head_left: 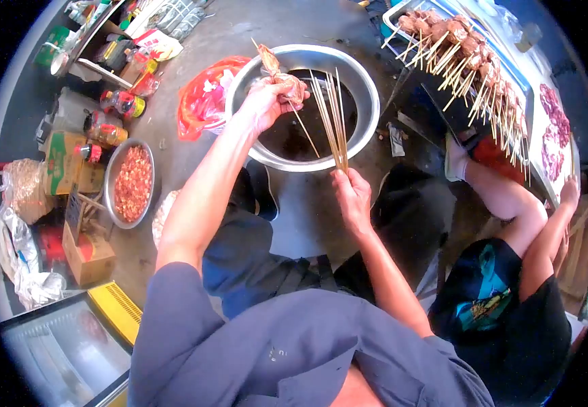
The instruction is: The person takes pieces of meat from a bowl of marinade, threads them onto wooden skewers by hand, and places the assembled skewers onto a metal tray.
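Over the left part of a large metal basin (370,129) of dark liquid, my left hand (264,106) grips a skewer of meat (291,86). Its fingers are wrapped round the meat, and the bare stick slants down to the right. My right hand (354,197) is closed on the lower ends of several thin skewers (335,122). They fan upward over the basin's right side, with no meat visible on them. The two hands are apart.
Many meat skewers (470,54) lie on a tray at upper right. A co-worker's arm (545,251) is beside a board with raw meat (553,132). Left are a red bag (196,102), a bowl of chopped red food (131,183), bottles (123,103) and boxes (89,254).
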Available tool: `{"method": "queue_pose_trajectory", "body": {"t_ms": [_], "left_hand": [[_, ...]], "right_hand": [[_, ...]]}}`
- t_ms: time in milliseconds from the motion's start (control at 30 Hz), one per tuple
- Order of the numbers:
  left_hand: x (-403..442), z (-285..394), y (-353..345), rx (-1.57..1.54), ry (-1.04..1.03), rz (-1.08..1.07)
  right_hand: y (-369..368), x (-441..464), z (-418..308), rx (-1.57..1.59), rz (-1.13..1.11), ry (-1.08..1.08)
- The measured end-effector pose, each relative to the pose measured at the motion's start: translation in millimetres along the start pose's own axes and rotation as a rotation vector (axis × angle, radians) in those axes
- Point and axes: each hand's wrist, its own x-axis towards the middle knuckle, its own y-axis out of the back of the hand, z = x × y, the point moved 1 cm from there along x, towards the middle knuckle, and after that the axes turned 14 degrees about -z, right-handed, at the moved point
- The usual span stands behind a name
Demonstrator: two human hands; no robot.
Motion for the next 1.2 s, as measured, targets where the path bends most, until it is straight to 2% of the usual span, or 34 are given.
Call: {"method": "queue_pose_trajectory", "body": {"t_ms": [167,233,700,833,1100,1167,1200], "left_hand": [[13.8,-1.0,8.9,-0.119,-0.082,0.113],[18.4,-3.5,18.5,-0.103,-0.097,-0.058],[24.4,-4.6,11.0,-0.107,-0.111,0.140],[29.9,-3.7,16.0,-0.136,-0.147,0.091],[22.6,11.9,7.7,-0.098,-0.197,0.134],[25.2,11.7,17.3,-0.064,-0.240,0.036],[25.9,11.6,17.7,-0.079,-0.234,0.076]], "right_hand": [[-4.4,-1.0,-2.3,-0.031,-0.046,-0.006],[-5.7,-0.3,-2.9,0.019,-0.047,0.028],[-4.4,-1.6,-7.1,0.143,-0.028,-0.026],[-3.2,-2.2,-10.7,0.198,-0.051,-0.060],[-2.3,-4.3,-15.1,0.253,-0.076,-0.079],[-2.1,-4.3,-16.3,0.257,-0.076,-0.071],[-2.0,-4.4,-16.9,0.256,-0.078,-0.062]]}}
